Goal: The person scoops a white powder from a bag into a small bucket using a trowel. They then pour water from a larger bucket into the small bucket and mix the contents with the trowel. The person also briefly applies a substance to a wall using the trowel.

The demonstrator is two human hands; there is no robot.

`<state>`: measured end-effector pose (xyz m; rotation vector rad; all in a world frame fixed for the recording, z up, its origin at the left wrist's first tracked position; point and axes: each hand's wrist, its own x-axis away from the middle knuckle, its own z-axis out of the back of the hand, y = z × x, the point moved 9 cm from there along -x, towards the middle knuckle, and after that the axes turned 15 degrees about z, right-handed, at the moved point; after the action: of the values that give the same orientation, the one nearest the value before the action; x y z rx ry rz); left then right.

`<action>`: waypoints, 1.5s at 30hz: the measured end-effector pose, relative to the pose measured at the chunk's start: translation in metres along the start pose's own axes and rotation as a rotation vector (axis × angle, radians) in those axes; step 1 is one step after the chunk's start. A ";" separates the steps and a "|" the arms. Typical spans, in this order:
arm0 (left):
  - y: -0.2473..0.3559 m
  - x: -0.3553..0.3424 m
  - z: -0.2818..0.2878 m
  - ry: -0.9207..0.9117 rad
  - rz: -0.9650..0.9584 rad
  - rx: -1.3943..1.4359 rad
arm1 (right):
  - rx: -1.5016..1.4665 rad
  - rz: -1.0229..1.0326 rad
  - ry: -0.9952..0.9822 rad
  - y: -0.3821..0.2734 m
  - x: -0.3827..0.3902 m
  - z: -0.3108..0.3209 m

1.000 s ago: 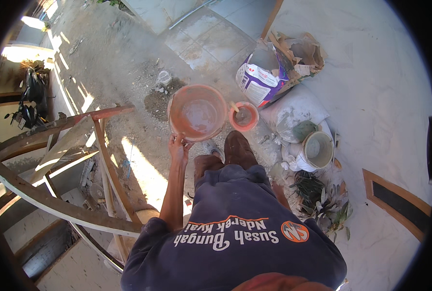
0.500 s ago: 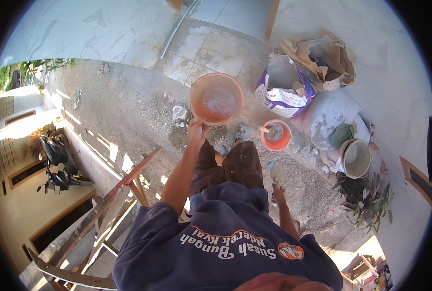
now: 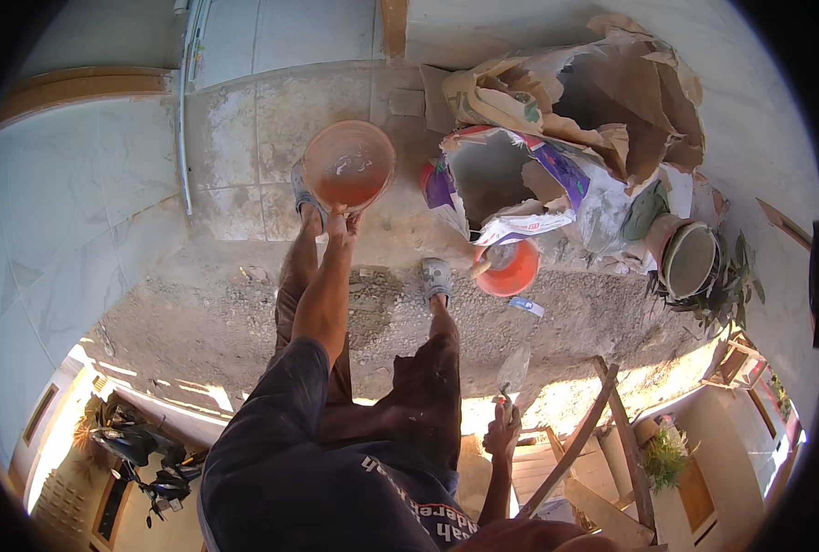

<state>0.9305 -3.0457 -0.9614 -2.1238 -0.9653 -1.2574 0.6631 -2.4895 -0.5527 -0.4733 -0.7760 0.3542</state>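
My left hand (image 3: 343, 221) grips the near rim of a wide orange plastic basin (image 3: 340, 145), which has wet residue inside and is held above the tiled ledge. In my right hand (image 3: 501, 430), lower in view, is a trowel (image 3: 514, 368) with a pale, dirty blade, gripped by its handle. A small orange bucket (image 3: 520, 280) with a wooden-handled tool (image 3: 481, 269) in it stands on the ground right of my feet, below a torn white and purple sack (image 3: 581, 189). One sandalled foot (image 3: 437, 274) is beside that bucket; the other is partly hidden by the basin.
Torn paper sacks (image 3: 667, 110) lean against the wall at right, with a stacked pail (image 3: 690, 260) and plants. Gravel ground (image 3: 189, 304) borders the tiles (image 3: 225, 147). Wooden timbers (image 3: 579, 432) lie at lower right; motorbikes (image 3: 152, 451) stand at lower left.
My body and view have turned, and one foot has stepped onto the tiles with the basin carried along in my left hand. The trowel in my right hand has come into fuller view.
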 end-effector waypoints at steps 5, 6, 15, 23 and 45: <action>-0.017 -0.076 -0.002 0.030 0.106 -0.066 | -0.083 -0.598 0.073 -0.083 0.059 -0.043; -0.037 -0.082 -0.019 0.027 0.104 -0.105 | -0.053 -0.626 0.086 -0.091 0.066 -0.052; 0.016 -0.008 -0.009 0.791 -0.459 -0.886 | 0.002 -0.079 0.125 -0.085 0.019 -0.082; -0.291 0.277 -0.372 -0.570 -0.982 -2.087 | -0.235 -0.124 0.166 -0.024 0.044 -0.054; -0.367 0.192 -0.360 -0.041 -0.631 -2.166 | -0.581 -0.370 0.207 -0.053 0.046 0.024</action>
<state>0.5139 -3.0043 -0.6067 -2.9917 0.3062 -3.5741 0.6831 -2.5057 -0.4830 -0.8779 -0.7402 -0.2751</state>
